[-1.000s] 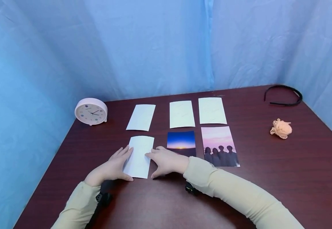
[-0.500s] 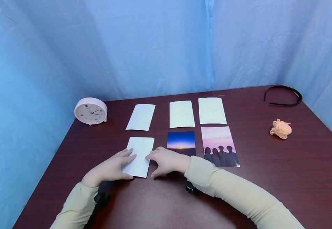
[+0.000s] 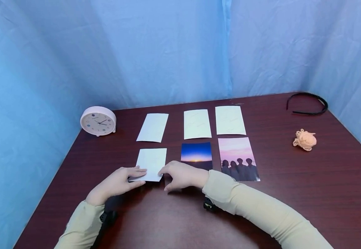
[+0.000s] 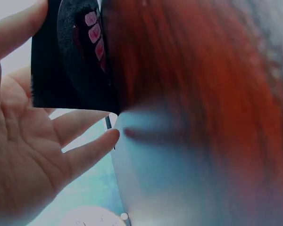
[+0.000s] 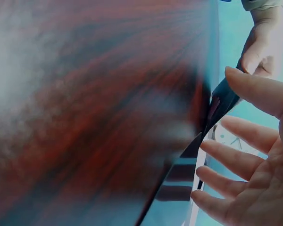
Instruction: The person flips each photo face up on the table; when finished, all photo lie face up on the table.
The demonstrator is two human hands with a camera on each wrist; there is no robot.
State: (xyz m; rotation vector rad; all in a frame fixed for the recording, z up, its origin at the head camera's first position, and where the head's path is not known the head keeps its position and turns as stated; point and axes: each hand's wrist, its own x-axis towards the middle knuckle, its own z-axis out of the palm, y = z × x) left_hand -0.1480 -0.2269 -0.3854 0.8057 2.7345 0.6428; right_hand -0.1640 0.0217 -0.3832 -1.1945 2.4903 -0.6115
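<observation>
A photo print [image 3: 152, 159] lies white side up at the front left of the group, its near edge lifted off the table. My left hand [image 3: 118, 181] pinches its near left part between thumb and fingers. The left wrist view shows the photo's dark underside [image 4: 61, 70] with small pink patches. At the photo's right edge, my right hand [image 3: 181, 174] touches it with loosely extended fingers, thumb apart. Partly behind that hand lies a blue sunset photo [image 3: 196, 152]. Farther right is a pink-sky photo [image 3: 239, 160] with dark silhouettes of people.
Behind, three white-backed prints lie in a row: left print [image 3: 153, 128], middle print [image 3: 197, 124], right print [image 3: 230, 120]. A white round clock [image 3: 98, 121] stands at the back left. A peach yarn ball [image 3: 305, 140] and black headband [image 3: 325, 104] lie right. Blue curtains [image 3: 168, 52] surround the table.
The photo's near edge has risen and tipped away from me, so its white face looks shorter. My left fingers have shifted farther onto it. The right hand has barely moved.
</observation>
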